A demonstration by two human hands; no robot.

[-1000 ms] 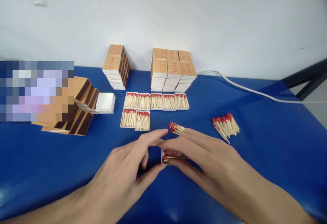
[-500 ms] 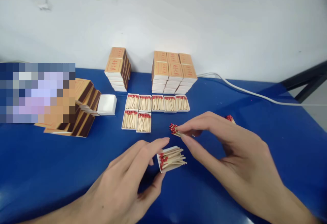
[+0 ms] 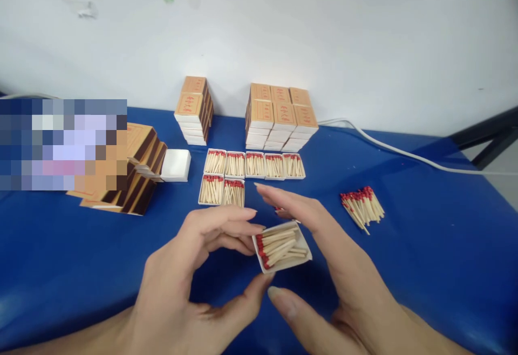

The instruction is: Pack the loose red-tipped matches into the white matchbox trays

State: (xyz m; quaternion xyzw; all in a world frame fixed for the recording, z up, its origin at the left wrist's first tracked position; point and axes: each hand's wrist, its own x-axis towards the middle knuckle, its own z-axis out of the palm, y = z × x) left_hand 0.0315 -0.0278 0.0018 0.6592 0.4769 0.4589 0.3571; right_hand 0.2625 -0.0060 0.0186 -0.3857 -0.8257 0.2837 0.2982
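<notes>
A white matchbox tray, filled with red-tipped matches, is tilted and raised a little above the blue table. My left hand grips its left end, fingers on top and thumb below. My right hand is spread flat along the tray's far and right side, with the thumb stretched out beneath it. A few loose matches peek out behind my right fingers.
Several filled trays lie in two rows beyond my hands. Two stacks of closed matchboxes stand by the wall. A pile of loose matches lies right. Empty sleeves, a white tray stack and a blurred patch sit left. A white cable runs back right.
My right hand left the small match bundle and came back beside the tray, fingers spread. My left hand lifted and tilted the tray, which now holds more matches.
</notes>
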